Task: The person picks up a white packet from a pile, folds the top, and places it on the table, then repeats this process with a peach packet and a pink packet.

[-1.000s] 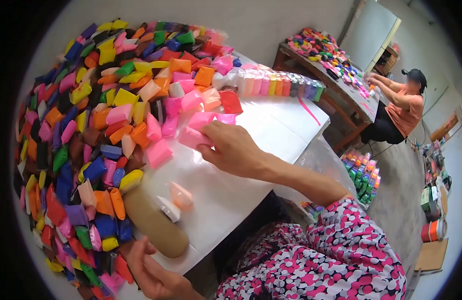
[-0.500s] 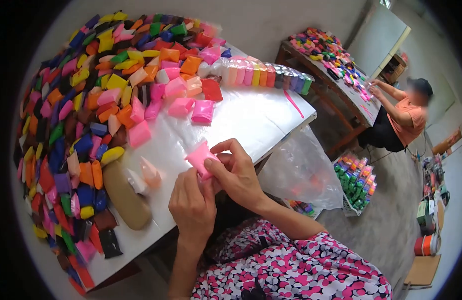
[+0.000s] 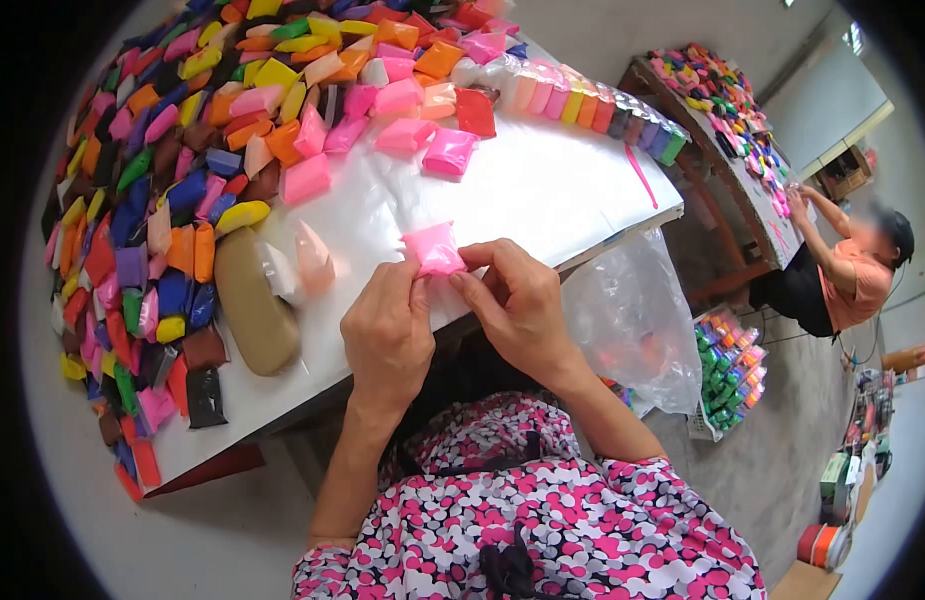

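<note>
Between my two hands is a small pink packet [image 3: 434, 247] in shiny clear film, held just above the near edge of the white-covered table [image 3: 542, 205]. My left hand [image 3: 387, 325] pinches its lower left corner. With thumb and forefinger, my right hand [image 3: 517, 305] grips its lower right corner. Left of my hands lie a pale peach packet [image 3: 313, 260] and a white packet [image 3: 280, 272]. A tan, rounded block [image 3: 252, 305] rests beside them. Farther up, a brighter pink packet [image 3: 450, 152] lies on the sheet near a red packet [image 3: 474, 113].
A big pile of coloured packets [image 3: 197, 190] covers the table's left and back. A clear-wrapped row of packets [image 3: 592, 105] lies along the far right. Beyond the edge hang a clear plastic bag [image 3: 632, 320] and a filled basket [image 3: 727, 375]. A person [image 3: 847, 270] works at another table [image 3: 727, 165].
The pink packet has turned from slanted to nearly level. My right hand has shifted from its top side to its lower right corner. The whole view has tilted and moved.
</note>
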The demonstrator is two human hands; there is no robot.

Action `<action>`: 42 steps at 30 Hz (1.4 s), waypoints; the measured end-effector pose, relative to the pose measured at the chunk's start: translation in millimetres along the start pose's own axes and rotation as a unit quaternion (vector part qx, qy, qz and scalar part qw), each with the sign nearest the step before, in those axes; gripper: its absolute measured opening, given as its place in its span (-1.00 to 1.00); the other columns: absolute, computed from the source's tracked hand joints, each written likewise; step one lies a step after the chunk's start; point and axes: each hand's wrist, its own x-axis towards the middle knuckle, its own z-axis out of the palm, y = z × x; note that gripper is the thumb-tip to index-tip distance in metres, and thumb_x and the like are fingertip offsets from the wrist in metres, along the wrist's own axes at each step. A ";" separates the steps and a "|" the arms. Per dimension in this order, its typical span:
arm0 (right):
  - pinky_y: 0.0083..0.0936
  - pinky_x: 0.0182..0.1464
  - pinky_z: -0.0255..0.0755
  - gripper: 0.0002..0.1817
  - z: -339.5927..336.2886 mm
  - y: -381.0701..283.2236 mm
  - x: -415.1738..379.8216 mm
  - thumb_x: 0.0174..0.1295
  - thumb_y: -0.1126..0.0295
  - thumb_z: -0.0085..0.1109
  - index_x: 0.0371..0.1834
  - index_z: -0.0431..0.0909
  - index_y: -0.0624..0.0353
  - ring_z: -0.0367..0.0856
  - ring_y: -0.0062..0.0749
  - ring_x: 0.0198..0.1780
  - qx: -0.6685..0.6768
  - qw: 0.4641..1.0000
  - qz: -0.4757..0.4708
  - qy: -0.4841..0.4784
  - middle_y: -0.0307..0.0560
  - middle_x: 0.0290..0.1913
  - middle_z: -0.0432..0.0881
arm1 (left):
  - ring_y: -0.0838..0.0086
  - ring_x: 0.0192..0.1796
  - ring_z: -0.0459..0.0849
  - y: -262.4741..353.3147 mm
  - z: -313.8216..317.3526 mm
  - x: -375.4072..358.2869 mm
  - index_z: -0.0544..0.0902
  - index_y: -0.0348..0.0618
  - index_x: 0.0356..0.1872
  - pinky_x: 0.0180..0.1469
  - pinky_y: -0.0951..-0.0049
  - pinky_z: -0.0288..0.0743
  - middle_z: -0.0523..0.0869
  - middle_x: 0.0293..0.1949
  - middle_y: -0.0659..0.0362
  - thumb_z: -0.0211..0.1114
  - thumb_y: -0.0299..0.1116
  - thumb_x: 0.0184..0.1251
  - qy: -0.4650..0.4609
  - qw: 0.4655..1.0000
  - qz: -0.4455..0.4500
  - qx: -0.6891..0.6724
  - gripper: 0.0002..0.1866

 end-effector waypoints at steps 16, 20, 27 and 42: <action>-0.29 -0.51 0.36 -0.87 3.4 8.3 1.0 0.09 0.49 0.25 -0.43 0.46 0.21 0.53 -0.13 -0.55 -0.106 0.991 -0.078 0.017 -0.05 -0.48 0.51 | 0.28 -0.55 0.46 2.2 -7.0 0.2 0.55 -0.32 -0.36 -0.46 0.35 0.34 0.51 -0.52 0.03 0.23 -0.57 0.23 -0.014 0.999 -0.025 -0.030 -0.96; -0.29 -0.52 0.36 -0.86 3.0 6.9 -1.6 0.08 0.47 0.23 -0.46 0.43 0.20 0.52 -0.13 -0.55 -0.152 0.984 -0.097 0.015 -0.06 -0.50 0.49 | 0.32 -0.56 0.47 3.2 -10.0 1.5 0.54 -0.32 -0.42 -0.46 0.36 0.34 0.53 -0.53 0.04 0.23 -0.55 0.21 -0.038 0.999 -0.029 -0.009 -0.94; -0.29 -0.51 0.36 -0.84 -7.1 11.1 0.3 0.10 0.46 0.21 -0.43 0.39 0.20 0.53 -0.13 -0.52 -0.195 0.966 -0.168 -0.035 -0.05 -0.47 0.44 | 0.27 -0.51 0.52 5.0 -19.9 3.6 0.55 -0.31 -0.36 -0.45 0.33 0.36 0.55 -0.48 0.03 0.21 -0.56 0.22 -0.056 0.998 0.009 0.000 -0.97; -0.34 -0.51 0.37 -0.83 -6.1 17.2 1.0 0.07 0.47 0.21 -0.46 0.37 0.15 0.48 -0.20 -0.54 -0.201 0.953 -0.223 -0.046 -0.10 -0.47 0.39 | 0.18 -0.52 0.48 -7.7 -15.7 -4.1 0.49 -0.28 -0.41 -0.47 0.29 0.32 0.47 -0.52 0.03 0.23 -0.62 0.14 -0.048 0.997 0.064 0.022 -0.92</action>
